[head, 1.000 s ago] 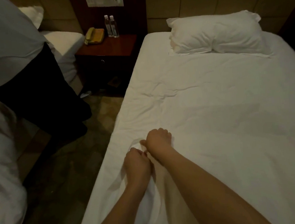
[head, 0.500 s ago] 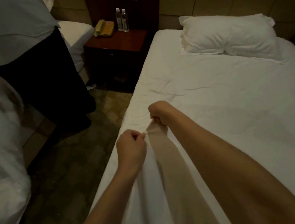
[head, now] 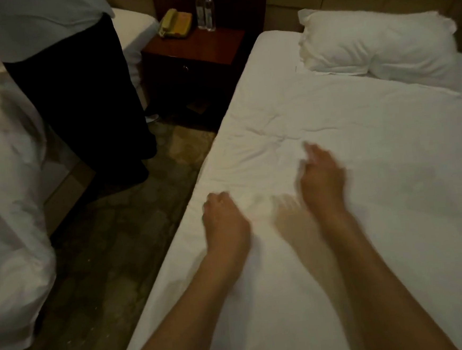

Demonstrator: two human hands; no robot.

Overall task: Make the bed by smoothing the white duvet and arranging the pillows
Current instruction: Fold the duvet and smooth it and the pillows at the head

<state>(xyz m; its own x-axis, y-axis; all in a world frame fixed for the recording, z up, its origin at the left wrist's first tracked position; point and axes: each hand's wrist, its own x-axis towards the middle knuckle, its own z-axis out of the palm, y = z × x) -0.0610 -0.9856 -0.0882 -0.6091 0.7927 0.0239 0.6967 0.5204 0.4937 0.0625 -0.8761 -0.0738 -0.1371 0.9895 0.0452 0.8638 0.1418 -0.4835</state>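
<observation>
At the far left lies another bed (head: 9, 220) heaped with white bedding, and beside it stands a person in a pale shirt and dark trousers (head: 80, 103). Past them, against the wall, a dark wooden nightstand (head: 195, 53) carries a yellow telephone (head: 175, 24) and two clear bottles (head: 205, 11). A patterned floor (head: 124, 238) runs between the two beds.

The white duvet (head: 364, 192) covers the right-hand bed, spread nearly flat, with a patch of creases near its left edge. The left hand (head: 224, 222) rests on that edge with its fingers curled under; whether it pinches cloth or only presses with the knuckles I cannot tell. The right hand (head: 321, 178), blurred, lies just beyond it on the creased patch, fingers extended and released, holding nothing. A single white pillow (head: 374, 44) sits at the head of the bed, slightly askew, overlapping the duvet's top edge.

The duvet looks soft, light and limp: it should slide easily under a flat palm but will bunch if pushed from the middle. The better hold is likely at the side hem, pinched and drawn outward, then stroked flat toward the pillow. The pillow seems plump and yielding, best taken by its two short ends to square it up.
</observation>
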